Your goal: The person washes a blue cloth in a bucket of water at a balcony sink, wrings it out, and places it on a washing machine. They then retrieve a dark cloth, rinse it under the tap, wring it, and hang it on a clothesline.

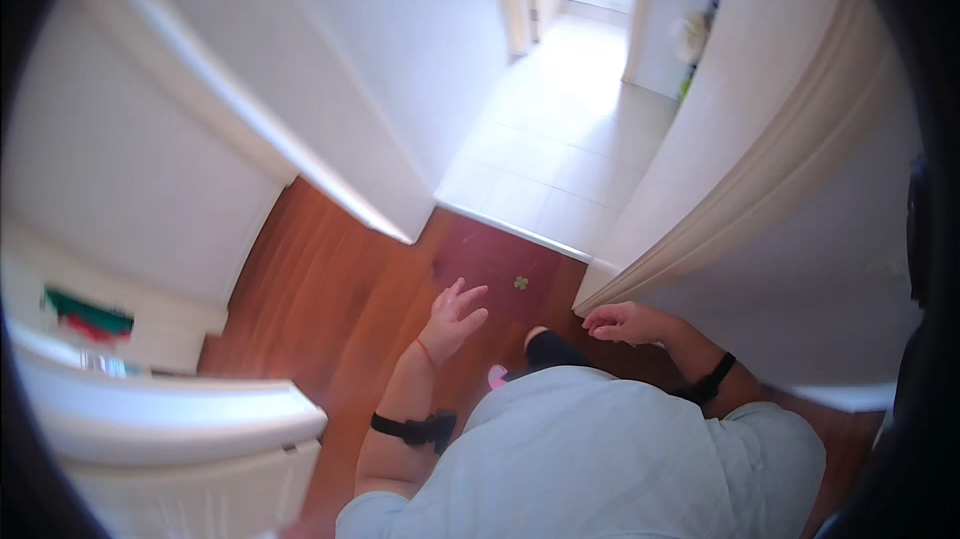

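Observation:
My left hand (454, 318) hangs in the air above the wooden floor (337, 291), fingers spread and holding nothing. A red string circles its wrist, and a black strap with a small dark device sits on the forearm. Beyond its fingers lies a dark red mat (487, 254) with a green four-leaf clover figure (521, 282). My right hand (621, 323) is near the lower end of the beige door frame (660, 258) at the right, its fingers loosely curled with nothing visible in them. Its forearm also wears a black strap. Part of a pink slipper (496, 376) shows below my shirt.
Past the mat, a raised sill (517, 230) borders a pale tiled floor (555, 156) that leads to a bright doorway. White walls (420, 74) flank the passage. At the lower left a white cabinet or appliance (187, 419) juts out, near green and red items (94, 318).

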Available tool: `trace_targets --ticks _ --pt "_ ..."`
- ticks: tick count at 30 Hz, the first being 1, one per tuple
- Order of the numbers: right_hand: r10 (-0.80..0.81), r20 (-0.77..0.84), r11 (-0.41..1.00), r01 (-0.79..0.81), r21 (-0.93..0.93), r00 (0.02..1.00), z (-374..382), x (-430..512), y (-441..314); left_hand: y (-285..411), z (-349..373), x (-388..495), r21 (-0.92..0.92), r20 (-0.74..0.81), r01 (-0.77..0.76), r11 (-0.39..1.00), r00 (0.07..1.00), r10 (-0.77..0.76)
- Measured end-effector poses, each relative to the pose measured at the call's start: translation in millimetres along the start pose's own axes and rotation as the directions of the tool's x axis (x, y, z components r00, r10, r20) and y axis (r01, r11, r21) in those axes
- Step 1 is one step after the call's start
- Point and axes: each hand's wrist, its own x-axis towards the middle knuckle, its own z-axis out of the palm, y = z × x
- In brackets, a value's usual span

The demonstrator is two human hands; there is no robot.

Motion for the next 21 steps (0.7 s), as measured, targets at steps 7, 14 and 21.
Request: trace_targets --ticks 7,14,21 --pt "-0.062 -0.228 0.961 0.12 0.25 0.972 -41 93 -28 23 -62 217 0.094 0.358 -0.309 0.946 0.897 0.257" --pt "0.018 -0.434 0.909 0.166 0.382 0.901 -135 163 -66 48 -153 374 -0.264 0.489 0.294 0.919 0.862 -0.135" --pt "0.364 -0.654 0.735 0.227 0.639 0.663 -214 206 -72 47 -247 534 -0.201 0.424 0.392 0.897 0.861 -0.281"
